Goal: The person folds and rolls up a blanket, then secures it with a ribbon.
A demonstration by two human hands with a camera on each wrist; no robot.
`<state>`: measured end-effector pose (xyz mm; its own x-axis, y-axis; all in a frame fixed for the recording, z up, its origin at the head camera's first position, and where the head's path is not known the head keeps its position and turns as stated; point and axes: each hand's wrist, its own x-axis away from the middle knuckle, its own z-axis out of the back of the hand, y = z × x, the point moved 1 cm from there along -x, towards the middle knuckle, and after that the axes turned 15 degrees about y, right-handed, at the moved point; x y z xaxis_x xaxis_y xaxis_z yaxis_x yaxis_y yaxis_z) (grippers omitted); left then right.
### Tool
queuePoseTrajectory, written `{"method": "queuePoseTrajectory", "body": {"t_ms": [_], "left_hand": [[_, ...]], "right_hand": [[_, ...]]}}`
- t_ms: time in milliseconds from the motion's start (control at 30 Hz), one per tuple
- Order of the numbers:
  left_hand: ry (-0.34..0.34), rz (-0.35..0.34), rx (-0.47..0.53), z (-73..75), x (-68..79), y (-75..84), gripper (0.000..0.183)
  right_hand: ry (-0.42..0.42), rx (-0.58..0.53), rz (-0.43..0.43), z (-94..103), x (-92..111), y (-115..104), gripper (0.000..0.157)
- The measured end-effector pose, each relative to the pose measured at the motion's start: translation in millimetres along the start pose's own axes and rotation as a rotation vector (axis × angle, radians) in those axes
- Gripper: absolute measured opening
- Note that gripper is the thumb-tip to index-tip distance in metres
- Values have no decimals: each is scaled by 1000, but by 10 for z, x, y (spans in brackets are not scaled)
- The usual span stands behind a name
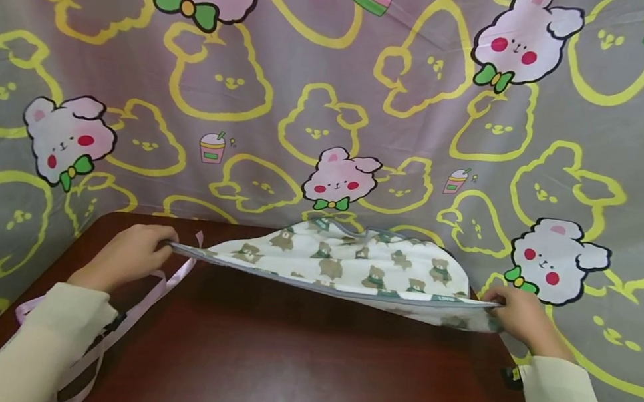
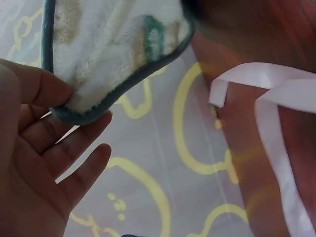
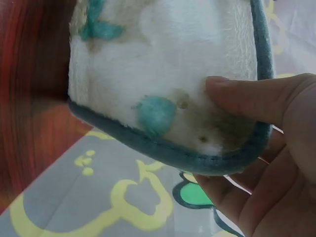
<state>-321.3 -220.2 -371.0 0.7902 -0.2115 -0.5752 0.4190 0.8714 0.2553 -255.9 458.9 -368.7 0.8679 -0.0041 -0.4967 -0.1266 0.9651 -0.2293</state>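
Note:
A white fleecy towel (image 1: 351, 261) with brown bears and a grey-blue edging is stretched between both hands above the far part of the table. My left hand (image 1: 137, 255) pinches one corner. In the left wrist view the thumb (image 2: 47, 89) lies over that corner, with the other fingers under and beside it. The right hand (image 1: 521, 319) pinches the opposite corner, its thumb (image 3: 247, 96) pressed on the pile in the right wrist view. Between the hands the near edge runs taut, while the far part of the cloth bulges up near the backdrop.
A dark reddish wooden table (image 1: 307, 367) lies below. Pale pink ribbon (image 1: 129, 318) trails along its left side, beneath the left arm. Behind and around the table hangs a grey cloth backdrop (image 1: 285, 109) printed with yellow outlines and bunny faces.

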Motion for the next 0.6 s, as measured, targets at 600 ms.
{"method": "queuePoseTrajectory", "body": {"t_ms": [600], "left_hand": [[-124,-25,-16,425,260,1,6]], "right_hand": [[-324,-113,-33,130,46,38,14]]}}
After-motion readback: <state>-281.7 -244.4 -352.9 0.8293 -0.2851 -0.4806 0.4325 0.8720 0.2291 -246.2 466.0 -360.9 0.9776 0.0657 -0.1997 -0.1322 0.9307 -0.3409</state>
